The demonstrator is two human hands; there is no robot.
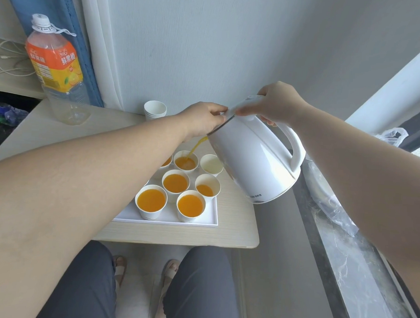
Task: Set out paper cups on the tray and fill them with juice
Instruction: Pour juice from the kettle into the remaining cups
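A white kettle [250,161] is tilted to the left above the white tray [210,219]. My right hand [277,102] grips its handle from above. My left hand [201,120] holds the kettle's lid at the rim by the spout. An orange stream of juice [196,146] falls into a paper cup [185,162] in the tray's back row. Several paper cups on the tray hold juice; the front pair [150,200] looks full. The back right cup [211,164] looks empty. My left forearm hides the tray's left part.
A stack of spare paper cups [155,109] stands by the wall behind the tray. A large, nearly empty juice bottle [58,70] stands at the table's back left. A marble ledge [345,251] runs along the right. The table's front edge [175,239] is near my knees.
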